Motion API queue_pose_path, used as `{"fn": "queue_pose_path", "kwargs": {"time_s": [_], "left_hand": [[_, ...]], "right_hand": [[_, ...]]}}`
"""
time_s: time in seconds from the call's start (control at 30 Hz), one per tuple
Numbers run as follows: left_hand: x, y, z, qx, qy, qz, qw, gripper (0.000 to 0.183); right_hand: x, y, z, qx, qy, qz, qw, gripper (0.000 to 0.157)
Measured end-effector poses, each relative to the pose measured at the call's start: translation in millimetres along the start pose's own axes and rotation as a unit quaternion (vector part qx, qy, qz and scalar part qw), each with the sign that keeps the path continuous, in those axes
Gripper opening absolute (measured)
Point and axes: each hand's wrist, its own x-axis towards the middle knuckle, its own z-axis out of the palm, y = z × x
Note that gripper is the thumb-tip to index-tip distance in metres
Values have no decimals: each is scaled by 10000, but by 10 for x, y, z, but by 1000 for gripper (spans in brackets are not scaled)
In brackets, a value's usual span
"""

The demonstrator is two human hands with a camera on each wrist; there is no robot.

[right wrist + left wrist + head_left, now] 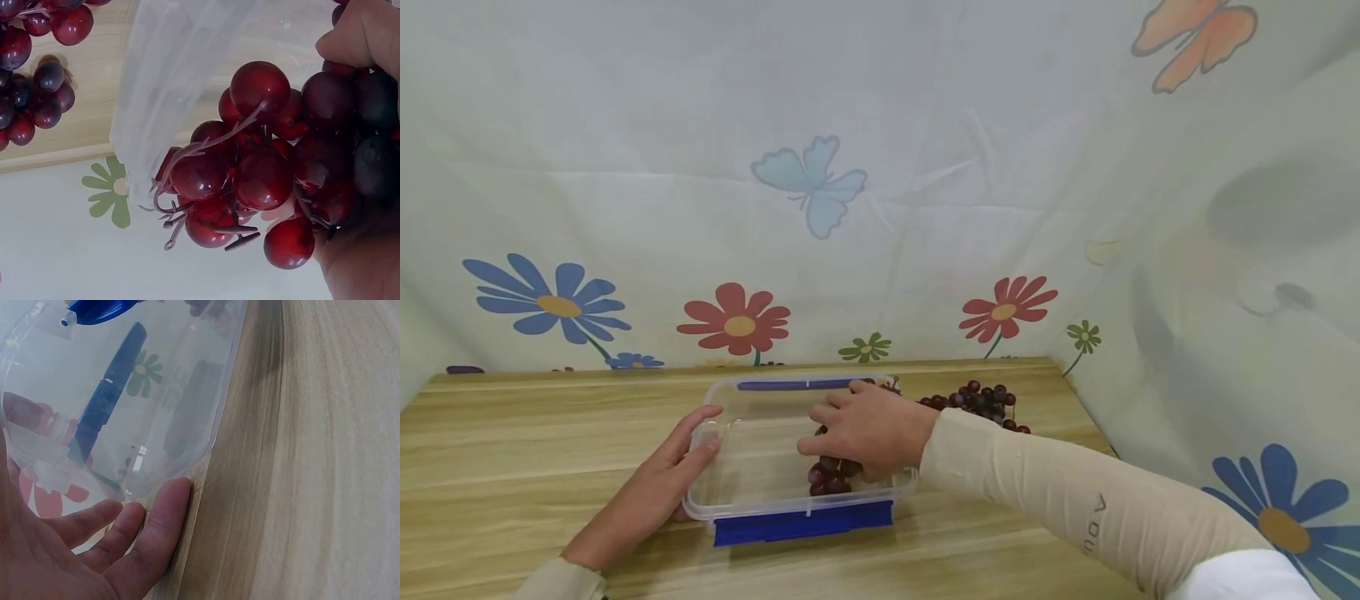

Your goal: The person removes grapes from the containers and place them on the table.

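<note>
A clear plastic food container (pixel 801 504) with blue side clips (pixel 805 523) stands on the table without a lid over it. My left hand (pixel 670 471) holds its left end, thumb at the rim; in the left wrist view the fingers (pixel 164 528) lie against the outer wall. Inside the container's right half, my right hand (pixel 872 429) grips a bunch of dark red grapes (pixel 829 482) from above. Close up in the right wrist view, the grapes (pixel 262 178) show thin purple-brown stems, and the hand's palm and part of its fingers are hidden behind them.
More dark grapes (pixel 985 402) lie on the wooden table (pixel 535 467), just right of the container, partly behind the right forearm. A white cloth (pixel 925 275) printed with flowers and butterflies hangs at the back and right edges of the table.
</note>
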Motion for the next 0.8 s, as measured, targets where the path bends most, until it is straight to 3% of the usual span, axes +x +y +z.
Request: {"fn": "queue_pose_path", "kwargs": {"time_s": [0.57, 0.8], "left_hand": [[9, -22, 9, -375, -85, -29, 9993, 63], [0, -8, 9, -89, -34, 31, 9999, 64]], "right_hand": [[-75, 31, -103, 155, -285, 271, 9991, 62], [-160, 53, -100, 195, -306, 417, 9985, 67]]}}
